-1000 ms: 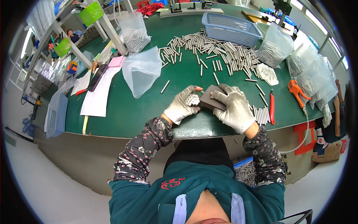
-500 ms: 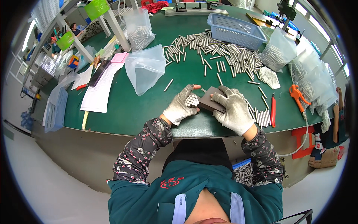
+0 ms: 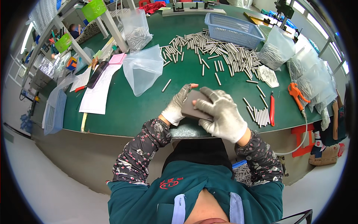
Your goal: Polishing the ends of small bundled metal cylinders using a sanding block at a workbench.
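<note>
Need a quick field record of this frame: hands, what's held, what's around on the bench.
left hand: white knit glove, gripping the left edge of a flat dark grey rectangular block
right hand: white knit glove, laid over the block's right side
surface: green table mat
loose parts: heap of short silver metal rods, small neat row of the same right of the hands
tools: red-handled cutter, orange pliers
containers: blue plastic basket, clear plastic bag, lying open

Matt grey block, knitted cloth gloves
</note>
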Demonstrator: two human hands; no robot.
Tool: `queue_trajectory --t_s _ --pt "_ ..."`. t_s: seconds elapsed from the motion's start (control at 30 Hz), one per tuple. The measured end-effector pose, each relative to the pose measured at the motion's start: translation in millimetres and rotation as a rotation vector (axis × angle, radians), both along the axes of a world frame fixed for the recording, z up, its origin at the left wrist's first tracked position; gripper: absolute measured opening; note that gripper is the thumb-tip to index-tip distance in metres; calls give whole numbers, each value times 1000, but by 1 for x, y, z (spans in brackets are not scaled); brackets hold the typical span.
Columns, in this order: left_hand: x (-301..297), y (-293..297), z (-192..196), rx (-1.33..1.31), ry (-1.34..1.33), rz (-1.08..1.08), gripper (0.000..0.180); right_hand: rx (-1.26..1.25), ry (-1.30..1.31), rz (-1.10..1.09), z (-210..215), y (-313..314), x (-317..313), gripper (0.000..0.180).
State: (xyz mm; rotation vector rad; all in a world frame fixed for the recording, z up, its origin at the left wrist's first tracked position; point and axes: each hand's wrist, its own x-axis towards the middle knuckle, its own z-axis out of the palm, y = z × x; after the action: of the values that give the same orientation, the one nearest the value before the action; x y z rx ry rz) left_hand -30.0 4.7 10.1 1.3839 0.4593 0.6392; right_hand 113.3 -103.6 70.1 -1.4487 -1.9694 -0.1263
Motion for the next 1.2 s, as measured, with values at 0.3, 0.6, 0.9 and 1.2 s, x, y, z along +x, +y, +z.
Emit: queue_trajectory --t_s 0.3,0.6,0.9,1.2 --pt "0 15 -24 255 -11 5 71 -88 -36 92 9 11 -8 35" --pt "4 5 -9 -59 -44 24 84 6 -210 -106 11 21 4 23" --pt "1 10 -12 -322 -119 -53 78 60 -322 -366 11 31 22 31" --pt "-2 13 -16 -31 10 -95 108 26 -227 -240 22 29 17 29"
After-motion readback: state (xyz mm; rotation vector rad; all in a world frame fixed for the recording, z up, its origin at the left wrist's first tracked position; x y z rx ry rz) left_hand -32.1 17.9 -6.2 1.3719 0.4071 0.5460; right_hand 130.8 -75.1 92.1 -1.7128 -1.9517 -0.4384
